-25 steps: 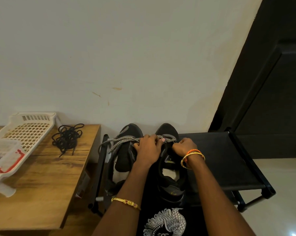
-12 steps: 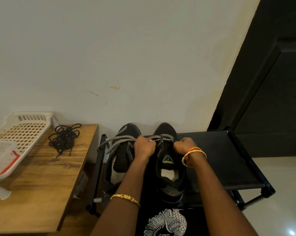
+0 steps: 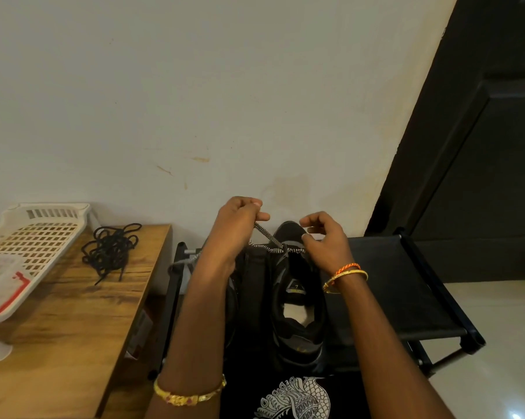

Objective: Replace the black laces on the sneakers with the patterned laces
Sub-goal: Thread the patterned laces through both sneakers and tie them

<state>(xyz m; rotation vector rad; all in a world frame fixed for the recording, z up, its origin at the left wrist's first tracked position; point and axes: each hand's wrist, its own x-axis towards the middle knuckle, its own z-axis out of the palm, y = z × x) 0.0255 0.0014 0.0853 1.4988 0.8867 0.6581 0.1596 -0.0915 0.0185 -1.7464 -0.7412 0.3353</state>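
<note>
Two black sneakers stand side by side on a black rack (image 3: pixel 391 285). The right sneaker (image 3: pixel 299 325) shows fully; the left sneaker (image 3: pixel 233 300) is mostly hidden behind my left forearm. A black-and-white patterned lace (image 3: pixel 270 237) crosses the right sneaker's front eyelets. My left hand (image 3: pixel 237 222) is raised above the toe and pinches one strand of it, drawn taut. Another strand trails off to the left behind my arm. My right hand (image 3: pixel 324 237) hovers over the toe with loosely curled fingers, beside the lace's right end; I see no lace in its fingers.
A heap of black laces (image 3: pixel 110 249) lies on the wooden table (image 3: pixel 74 328) at the left, next to a white perforated basket (image 3: pixel 37 234). The wall is close behind the shoes. A dark door (image 3: pixel 481 161) fills the right side.
My left hand has risen from the shoe, pulling a strand of patterned lace up and taut. My right hand has lifted off the shoe and its fingers have loosened.
</note>
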